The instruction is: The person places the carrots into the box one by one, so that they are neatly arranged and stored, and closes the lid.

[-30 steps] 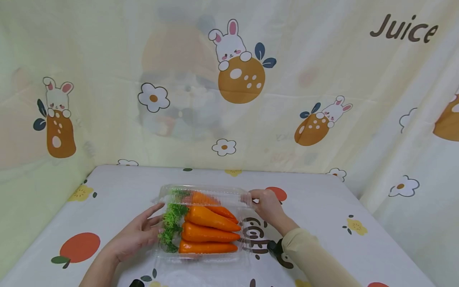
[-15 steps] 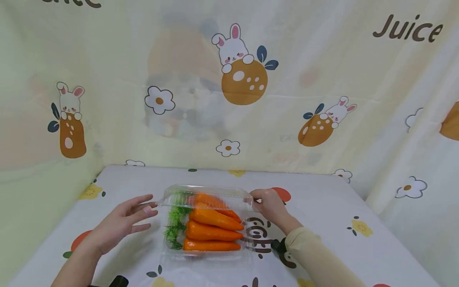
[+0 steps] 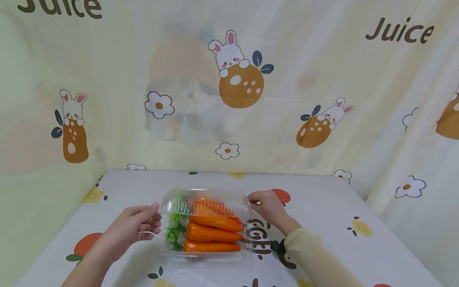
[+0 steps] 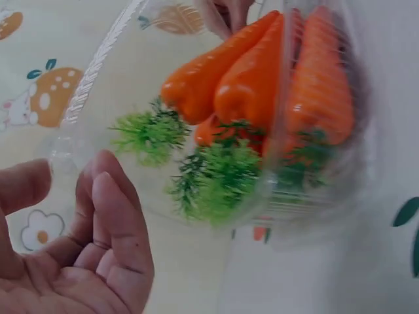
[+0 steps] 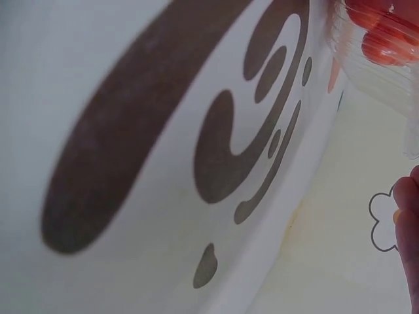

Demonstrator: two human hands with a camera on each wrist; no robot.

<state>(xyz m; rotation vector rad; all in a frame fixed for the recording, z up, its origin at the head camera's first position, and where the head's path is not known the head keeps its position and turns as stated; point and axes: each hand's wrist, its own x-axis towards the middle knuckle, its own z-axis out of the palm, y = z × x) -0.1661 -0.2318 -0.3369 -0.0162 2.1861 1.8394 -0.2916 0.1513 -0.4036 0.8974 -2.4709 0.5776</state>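
Observation:
A clear plastic clamshell container [image 3: 206, 256] holds several orange carrots [image 3: 214, 236], with feathery green tops [image 3: 174, 233] at its left end. Its lid [image 3: 204, 194] is raised at a slant over the back carrots, while the front ones lie uncovered. My left hand [image 3: 138, 225] pinches the lid's left corner, thumb above and curled fingers below; the left wrist view shows that corner [image 4: 63, 147] between thumb [image 4: 26, 186] and index finger. At the opposite corner, my right hand [image 3: 267, 205] pinches the lid; only part of its fingers [image 5: 407, 209] shows in the right wrist view.
A white cloth printed with fruit, flowers and dark lettering covers the table [image 3: 322, 215]. Behind and at the sides hangs a pale curtain [image 3: 201, 119] with rabbit prints. A black strap piece [image 3: 278, 248] sits at my right wrist.
My left hand first drew back from the container's left side with fingers spread, then came in to the lid's corner and closed its fingers. The lid's front edge dropped slightly. The right hand kept its hold.

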